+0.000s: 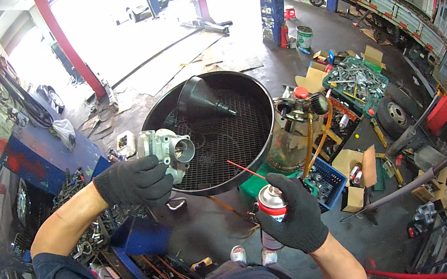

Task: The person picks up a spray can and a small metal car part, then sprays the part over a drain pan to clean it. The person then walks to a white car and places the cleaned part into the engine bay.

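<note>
My left hand (138, 181), in a black glove, is closed on a silver metal throttle body (166, 151) with a round bore. It holds the part over the near left rim of a round black drain pan (260, 145) with a mesh grate. In my right hand (299, 213), also gloved, is an upright spray can (273, 206) with a red and white band. A thin red straw (245, 168) runs from its top leftward toward the throttle body, with a gap between them. On the grate lies a black funnel (200, 101), its spout pointing right.
Right of the pan stands a clear fluid tank (287, 144) with hoses. Beyond it are a blue crate (331, 180), an open cardboard box (353, 177), a green tray of tools (356, 78) and a tire (394, 115). A blue bench (51, 156) stands at left, near piled metal parts.
</note>
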The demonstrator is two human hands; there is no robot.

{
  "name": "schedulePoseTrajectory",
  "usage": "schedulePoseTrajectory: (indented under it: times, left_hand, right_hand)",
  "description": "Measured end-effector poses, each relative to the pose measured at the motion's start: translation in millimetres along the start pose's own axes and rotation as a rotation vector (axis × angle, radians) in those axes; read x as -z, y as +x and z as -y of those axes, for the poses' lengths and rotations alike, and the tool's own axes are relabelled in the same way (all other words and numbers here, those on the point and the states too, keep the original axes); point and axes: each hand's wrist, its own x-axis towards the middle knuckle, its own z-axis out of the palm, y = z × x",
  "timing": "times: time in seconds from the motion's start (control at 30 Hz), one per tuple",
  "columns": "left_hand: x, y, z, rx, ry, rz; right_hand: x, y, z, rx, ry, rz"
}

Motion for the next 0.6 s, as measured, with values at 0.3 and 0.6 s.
schedulePoseTrajectory:
  times: [0.3,0.6]
  left_hand:
    - [28.6,-24.7,-11.3,0.045,-0.076,0.168]
    - [61.1,-46.4,-30.2,0.018,0.111,0.181]
  right_hand:
    - [-10.8,2.5,15.3,0.001,0.117,0.023]
    - [-33.3,0.8,2.9,0.090,0.233,-0.045]
